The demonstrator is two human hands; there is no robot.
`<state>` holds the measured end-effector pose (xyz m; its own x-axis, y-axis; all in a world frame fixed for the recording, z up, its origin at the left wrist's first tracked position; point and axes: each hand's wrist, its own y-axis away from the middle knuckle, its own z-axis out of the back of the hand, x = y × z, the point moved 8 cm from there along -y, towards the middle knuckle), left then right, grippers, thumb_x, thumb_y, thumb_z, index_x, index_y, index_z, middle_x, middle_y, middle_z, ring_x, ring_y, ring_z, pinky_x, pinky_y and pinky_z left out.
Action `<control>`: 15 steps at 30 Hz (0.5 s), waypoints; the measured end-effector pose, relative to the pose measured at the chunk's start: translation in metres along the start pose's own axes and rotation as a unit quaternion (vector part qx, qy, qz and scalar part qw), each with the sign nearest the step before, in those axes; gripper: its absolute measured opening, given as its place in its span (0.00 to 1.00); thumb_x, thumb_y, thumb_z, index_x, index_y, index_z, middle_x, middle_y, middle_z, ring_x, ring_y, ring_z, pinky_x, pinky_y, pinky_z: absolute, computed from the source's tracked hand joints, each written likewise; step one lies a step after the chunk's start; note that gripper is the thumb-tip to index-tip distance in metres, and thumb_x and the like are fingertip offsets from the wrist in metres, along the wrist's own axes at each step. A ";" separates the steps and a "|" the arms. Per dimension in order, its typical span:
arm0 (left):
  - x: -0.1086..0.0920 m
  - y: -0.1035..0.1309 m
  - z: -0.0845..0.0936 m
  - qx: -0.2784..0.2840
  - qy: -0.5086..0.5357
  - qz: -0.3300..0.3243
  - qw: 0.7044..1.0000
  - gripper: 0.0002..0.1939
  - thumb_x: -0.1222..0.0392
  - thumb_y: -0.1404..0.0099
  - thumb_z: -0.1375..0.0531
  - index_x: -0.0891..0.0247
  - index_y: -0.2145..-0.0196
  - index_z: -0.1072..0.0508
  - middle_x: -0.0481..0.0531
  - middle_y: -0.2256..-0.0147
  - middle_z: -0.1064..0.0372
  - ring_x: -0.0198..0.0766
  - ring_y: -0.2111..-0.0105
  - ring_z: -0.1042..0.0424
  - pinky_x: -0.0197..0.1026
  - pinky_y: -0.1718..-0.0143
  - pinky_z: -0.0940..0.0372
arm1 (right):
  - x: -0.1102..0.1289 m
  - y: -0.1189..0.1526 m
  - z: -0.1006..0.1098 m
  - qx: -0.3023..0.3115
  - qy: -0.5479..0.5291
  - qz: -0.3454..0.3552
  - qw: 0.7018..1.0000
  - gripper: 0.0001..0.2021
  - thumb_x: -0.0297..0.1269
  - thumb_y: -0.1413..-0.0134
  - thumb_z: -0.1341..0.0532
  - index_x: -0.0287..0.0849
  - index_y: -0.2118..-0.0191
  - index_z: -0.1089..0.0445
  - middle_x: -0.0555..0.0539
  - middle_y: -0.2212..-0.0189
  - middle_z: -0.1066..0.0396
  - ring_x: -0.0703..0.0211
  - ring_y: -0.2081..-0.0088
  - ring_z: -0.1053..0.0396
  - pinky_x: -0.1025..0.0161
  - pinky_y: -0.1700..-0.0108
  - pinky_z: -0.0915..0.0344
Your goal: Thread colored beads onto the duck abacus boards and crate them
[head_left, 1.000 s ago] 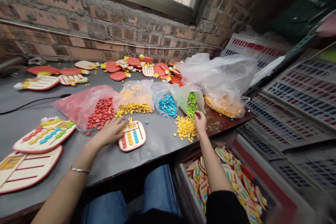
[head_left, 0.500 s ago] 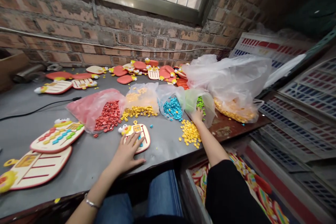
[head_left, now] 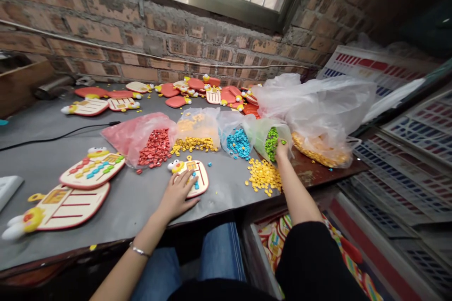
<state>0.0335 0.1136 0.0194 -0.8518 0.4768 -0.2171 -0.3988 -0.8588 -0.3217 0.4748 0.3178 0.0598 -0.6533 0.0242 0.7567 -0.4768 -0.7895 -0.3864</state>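
Tabletop (head_left: 141, 202) | board (head_left: 202, 174) under left hand (head_left: 179, 194), spread | right hand (head_left: 282, 150) at green bag (head_left: 260, 135), grip unclear

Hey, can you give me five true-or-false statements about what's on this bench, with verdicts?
1. The left hand lies over a small duck-headed board. True.
2. The right hand is at the red bag. False: it is at the mouth of the green bag.
3. Blue pieces show on the duck-headed board's side of the green bag. True.
4. All the yellow pieces are in bags. False: a loose yellow pile lies on the grey tabletop.
5. A bracelet is on the left wrist. True.
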 end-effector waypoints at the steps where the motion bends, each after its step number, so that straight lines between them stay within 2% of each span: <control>1: 0.001 0.000 0.000 0.001 0.003 0.005 1.000 0.31 0.47 0.40 0.41 0.60 0.41 0.36 0.61 0.37 0.45 0.55 0.38 0.45 0.59 0.40 0.51 | 0.004 0.007 0.004 -0.008 -0.021 -0.003 1.000 0.23 0.54 0.40 0.56 0.40 0.55 0.37 0.52 0.76 0.37 0.61 0.76 0.38 0.64 0.70 0.39; 3: 0.002 0.000 0.001 0.000 0.010 0.012 1.000 0.29 0.49 0.39 0.42 0.60 0.41 0.36 0.61 0.38 0.44 0.54 0.38 0.45 0.58 0.40 0.50 | 0.013 0.032 0.009 -0.025 -0.077 -0.012 0.997 0.24 0.57 0.41 0.55 0.40 0.55 0.38 0.54 0.77 0.39 0.62 0.78 0.39 0.64 0.73 0.39; 5: 0.002 -0.001 0.001 0.002 0.015 0.015 1.000 0.28 0.51 0.39 0.42 0.60 0.42 0.36 0.60 0.38 0.43 0.54 0.39 0.44 0.58 0.40 0.51 | 0.025 0.068 0.008 -0.019 -0.160 -0.006 0.987 0.23 0.57 0.44 0.50 0.41 0.56 0.38 0.54 0.77 0.39 0.62 0.78 0.39 0.65 0.74 0.39; 7: 0.002 -0.001 0.000 0.003 0.017 0.016 1.000 0.28 0.52 0.39 0.42 0.60 0.42 0.36 0.60 0.39 0.42 0.53 0.39 0.44 0.59 0.40 0.51 | 0.045 0.109 -0.006 0.040 -0.223 0.021 0.974 0.20 0.54 0.45 0.45 0.42 0.58 0.37 0.53 0.77 0.38 0.61 0.77 0.38 0.65 0.73 0.39; 9: 0.002 -0.001 0.000 0.003 0.021 0.016 1.000 0.27 0.52 0.39 0.42 0.60 0.43 0.36 0.60 0.39 0.42 0.53 0.39 0.44 0.58 0.40 0.52 | 0.069 0.147 -0.031 0.135 -0.209 0.062 0.967 0.17 0.52 0.44 0.44 0.42 0.60 0.34 0.52 0.76 0.36 0.60 0.75 0.37 0.64 0.71 0.38; 11: 0.002 -0.001 0.001 0.002 0.028 0.016 0.999 0.28 0.51 0.39 0.41 0.60 0.43 0.36 0.60 0.39 0.42 0.53 0.40 0.43 0.58 0.40 0.52 | 0.092 0.175 -0.056 0.201 -0.159 0.121 0.959 0.14 0.49 0.43 0.44 0.43 0.62 0.33 0.48 0.72 0.32 0.57 0.69 0.34 0.62 0.66 0.36; 15: 0.003 0.001 0.003 0.001 0.047 0.015 0.999 0.28 0.52 0.40 0.40 0.61 0.44 0.35 0.61 0.39 0.41 0.53 0.40 0.43 0.57 0.40 0.52 | 0.120 0.197 -0.095 0.265 -0.059 0.218 0.937 0.12 0.43 0.42 0.46 0.42 0.62 0.30 0.43 0.62 0.29 0.52 0.59 0.32 0.57 0.55 0.37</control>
<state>0.0299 0.1136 0.0214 -0.8275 0.4661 -0.3131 -0.3738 -0.8734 -0.3122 0.2467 0.2229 0.0243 -0.6337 -0.4155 0.6525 0.2012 -0.9030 -0.3797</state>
